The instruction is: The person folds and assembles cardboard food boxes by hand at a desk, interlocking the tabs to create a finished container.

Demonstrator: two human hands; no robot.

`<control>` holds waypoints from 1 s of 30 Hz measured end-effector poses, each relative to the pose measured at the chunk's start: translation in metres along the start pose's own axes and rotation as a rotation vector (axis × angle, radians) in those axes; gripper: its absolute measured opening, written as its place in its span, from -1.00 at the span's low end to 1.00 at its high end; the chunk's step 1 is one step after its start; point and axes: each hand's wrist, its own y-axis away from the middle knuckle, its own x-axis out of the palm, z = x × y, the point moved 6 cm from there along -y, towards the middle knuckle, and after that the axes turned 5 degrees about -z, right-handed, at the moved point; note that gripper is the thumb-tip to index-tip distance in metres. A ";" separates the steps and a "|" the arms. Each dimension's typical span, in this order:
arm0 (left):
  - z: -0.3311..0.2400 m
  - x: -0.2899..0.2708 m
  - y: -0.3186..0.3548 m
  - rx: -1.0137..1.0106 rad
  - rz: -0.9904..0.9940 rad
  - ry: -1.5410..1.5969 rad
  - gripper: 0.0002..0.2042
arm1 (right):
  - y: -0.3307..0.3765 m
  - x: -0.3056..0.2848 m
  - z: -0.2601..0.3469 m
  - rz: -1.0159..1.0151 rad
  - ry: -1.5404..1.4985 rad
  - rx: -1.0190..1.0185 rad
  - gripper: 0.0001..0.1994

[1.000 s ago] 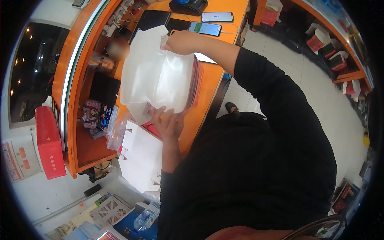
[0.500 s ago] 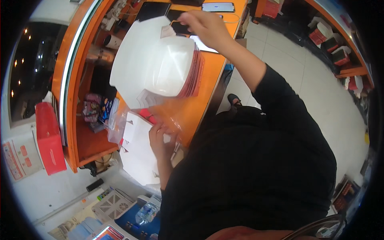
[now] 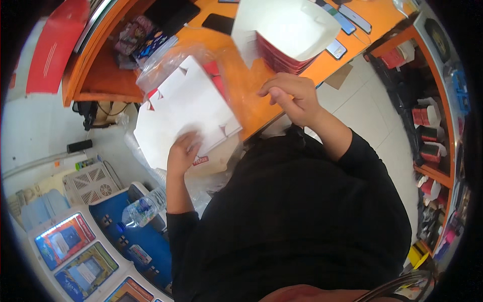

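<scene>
A stack of flat white die-cut cardboard sheets (image 3: 181,108), with slots along the edges, lies on clear plastic wrap on the orange table. My left hand (image 3: 182,153) rests at its near edge, its fingers loosely apart and slightly blurred at the tips. Beyond and to the right stands a pile of nested folded cardboard boxes (image 3: 289,30), white inside and red outside, cut off by the upper edge of the view. My right hand (image 3: 294,98) hovers just in front of those boxes, fingers half bent, thumb apart, holding nothing.
Several phones (image 3: 341,20) lie on the orange table (image 3: 246,95) around the boxes. A plastic bottle (image 3: 143,209) lies on a blue surface at the lower left. Shelves (image 3: 437,156) with red and white boxes line the right. A red box (image 3: 58,50) stands far left.
My right hand has drawn back from beside the boxes toward me. My left hand stays by the flat sheets. The view has shifted, so the boxes appear higher and further right.
</scene>
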 end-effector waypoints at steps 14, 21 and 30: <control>-0.042 0.000 -0.002 0.061 -0.089 0.025 -0.77 | 0.036 0.115 -0.040 0.366 0.201 0.114 -0.80; -0.045 0.014 -0.005 -0.114 0.016 0.299 -0.82 | 0.056 0.115 -0.077 0.578 0.278 0.296 -0.71; 0.005 0.035 -0.049 -0.298 0.229 0.530 -0.84 | 0.050 0.118 -0.099 0.482 0.217 0.415 -0.77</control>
